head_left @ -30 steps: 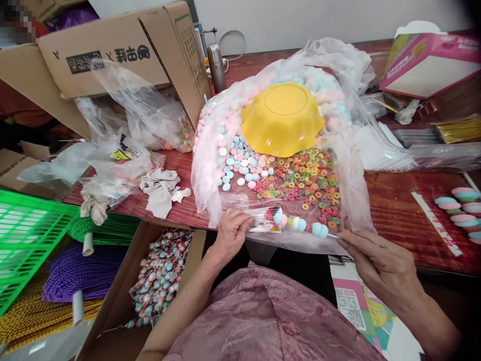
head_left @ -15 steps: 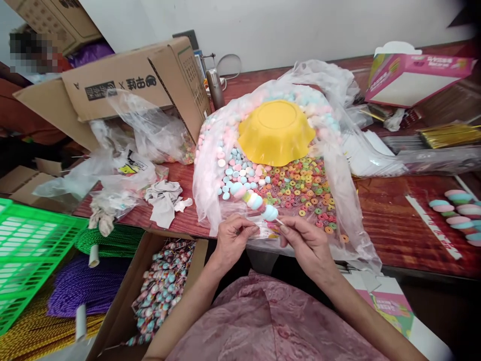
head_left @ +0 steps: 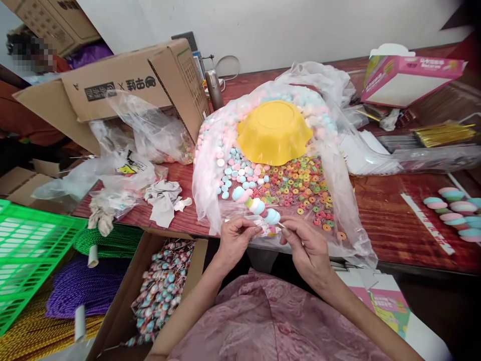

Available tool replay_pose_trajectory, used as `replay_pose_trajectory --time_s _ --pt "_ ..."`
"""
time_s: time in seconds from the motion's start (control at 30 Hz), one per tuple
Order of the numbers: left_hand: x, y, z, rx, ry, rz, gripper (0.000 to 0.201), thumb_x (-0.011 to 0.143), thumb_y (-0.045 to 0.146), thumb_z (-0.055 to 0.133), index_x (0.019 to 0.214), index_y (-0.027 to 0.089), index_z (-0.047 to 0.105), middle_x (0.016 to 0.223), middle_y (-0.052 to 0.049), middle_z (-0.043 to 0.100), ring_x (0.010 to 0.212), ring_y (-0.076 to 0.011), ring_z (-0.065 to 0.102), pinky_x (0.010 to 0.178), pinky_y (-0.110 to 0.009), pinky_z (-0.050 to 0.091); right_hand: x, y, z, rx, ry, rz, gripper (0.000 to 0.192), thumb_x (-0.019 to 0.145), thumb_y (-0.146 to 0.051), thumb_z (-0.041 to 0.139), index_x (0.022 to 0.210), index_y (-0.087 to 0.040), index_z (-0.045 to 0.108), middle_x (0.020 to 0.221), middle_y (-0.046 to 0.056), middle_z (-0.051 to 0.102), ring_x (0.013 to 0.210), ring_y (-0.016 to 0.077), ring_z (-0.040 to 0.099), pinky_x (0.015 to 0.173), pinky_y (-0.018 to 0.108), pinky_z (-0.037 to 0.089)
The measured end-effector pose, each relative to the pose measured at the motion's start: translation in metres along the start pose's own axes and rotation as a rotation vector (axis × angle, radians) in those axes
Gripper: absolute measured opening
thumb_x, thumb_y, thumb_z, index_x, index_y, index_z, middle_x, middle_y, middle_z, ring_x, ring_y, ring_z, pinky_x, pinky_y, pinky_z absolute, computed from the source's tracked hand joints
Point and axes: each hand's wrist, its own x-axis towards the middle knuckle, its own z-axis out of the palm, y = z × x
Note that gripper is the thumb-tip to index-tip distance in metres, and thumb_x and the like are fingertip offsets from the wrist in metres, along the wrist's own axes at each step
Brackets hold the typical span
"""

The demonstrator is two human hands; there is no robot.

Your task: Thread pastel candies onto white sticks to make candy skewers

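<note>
Table (head_left: 391, 210), red-brown wood, spans the frame. Cardboard box (head_left: 124, 80) at 10 o'clock, tipped on its side, flap open. Clear plastic bag (head_left: 338, 200) spread wide at centre, full of pastel candy discs (head_left: 233, 170) on its 9 o'clock side and coloured ring candies (head_left: 300, 185) toward 5 o'clock. Yellow bowl (head_left: 274, 131) upside down on the pile, at 12 o'clock from the hands. Green crate (head_left: 26, 255) at 8 o'clock, purple cord spool (head_left: 75, 281) just below it. Open carton (head_left: 158, 291) at 7 o'clock, packed with wrapped skewers. Pink carton (head_left: 409, 80) at 2 o'clock. Finished pastel pieces (head_left: 454, 210) in a row at 3 o'clock. Crumpled grey cloth (head_left: 163, 198) at 9 o'clock from the bag.

Left hand (head_left: 235, 243) at the bag's near edge, fingertips pinched on a small printed wrapper (head_left: 268, 230). Right hand (head_left: 306, 245) just beside it, thumb and forefinger closed on the stick end of the candy skewer (head_left: 255, 204). Skewer tilts up toward 10 o'clock over the bag, four pastel pieces threaded on, lowest piece touching the wrapper mouth.
</note>
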Motion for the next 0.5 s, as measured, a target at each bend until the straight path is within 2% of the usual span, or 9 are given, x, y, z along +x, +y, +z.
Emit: replay_pose_trajectory --time_s 0.13,0.27,0.37,0.5 --pt "-0.003 0.001 -0.001 0.079 -0.016 0.164 0.015 0.079 0.028 0.077 0.069 0.017 0.072 0.066 -0.001 0.065 0.065 -0.0135 0.057 0.063 -0.026 0.044 0.004 0.011 0.011 0.035 -0.044 0.065 0.013 0.097 -0.023 0.050 0.094 -0.021 0.063 0.069 -0.001 0.064 0.059 0.0124 0.059 0.059 0.025 0.047" --pt "-0.003 -0.002 -0.003 0.135 -0.060 0.320 0.016 0.082 0.029 0.075 0.071 0.017 0.072 0.068 -0.003 0.066 0.067 -0.0146 0.059 0.065 -0.027 0.046 0.005 0.011 0.019 0.196 -0.022 0.243 0.015 0.095 -0.031 0.054 0.090 -0.020 0.064 0.056 -0.004 0.057 0.047 0.0112 0.054 0.048 0.024 0.044" --pt "-0.002 -0.002 -0.004 0.124 -0.091 0.337 0.019 0.084 0.032 0.073 0.072 0.017 0.070 0.068 -0.003 0.067 0.067 -0.0143 0.059 0.065 -0.028 0.047 0.006 0.006 0.018 0.344 0.032 0.337 0.019 0.093 -0.036 0.057 0.088 -0.019 0.064 0.052 -0.005 0.055 0.043 0.0109 0.052 0.044 0.023 0.042" --pt "0.001 -0.004 -0.007 0.082 -0.061 0.298 0.019 0.083 0.031 0.074 0.070 0.017 0.070 0.066 -0.002 0.066 0.065 -0.0138 0.059 0.065 -0.027 0.046 0.006 0.010 -0.001 0.353 0.017 0.305 0.016 0.096 -0.034 0.055 0.094 -0.021 0.064 0.060 -0.003 0.062 0.049 0.0116 0.056 0.049 0.024 0.045"
